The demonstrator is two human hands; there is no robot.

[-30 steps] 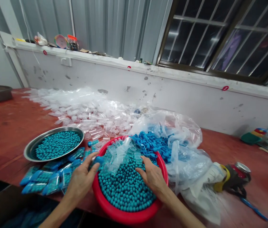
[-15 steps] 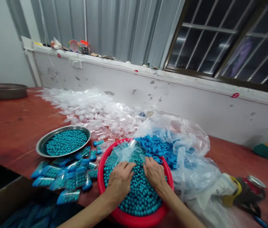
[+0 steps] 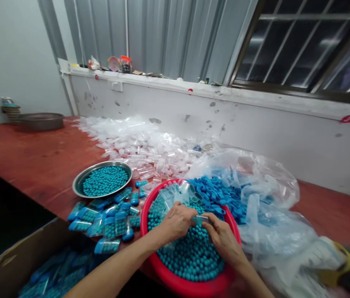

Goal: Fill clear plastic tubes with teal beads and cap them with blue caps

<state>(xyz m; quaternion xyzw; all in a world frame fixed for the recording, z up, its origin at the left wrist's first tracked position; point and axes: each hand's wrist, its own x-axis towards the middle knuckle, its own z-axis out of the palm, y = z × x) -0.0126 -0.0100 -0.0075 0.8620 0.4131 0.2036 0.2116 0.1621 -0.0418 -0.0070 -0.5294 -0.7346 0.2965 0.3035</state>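
A small clear plastic case spans the gap between my two hands, above the beads. My left hand is closed at its left end, the fingertips partly hidden. My right hand pinches its right end between thumb and fingers. Below them a red basin holds many teal beads. More clear cases lie in a cluster on the beads at the basin's far side.
Left of the basin stand a metal bowl of teal beads and several filled, blue-capped cases. Blue caps spill from a plastic bag on the right. Clear cases are heaped behind. A cardboard box sits lower left.
My hands have come away from the beads at the cluster's near edge and closer together, with a clear case now between them. The view has swung slightly left.
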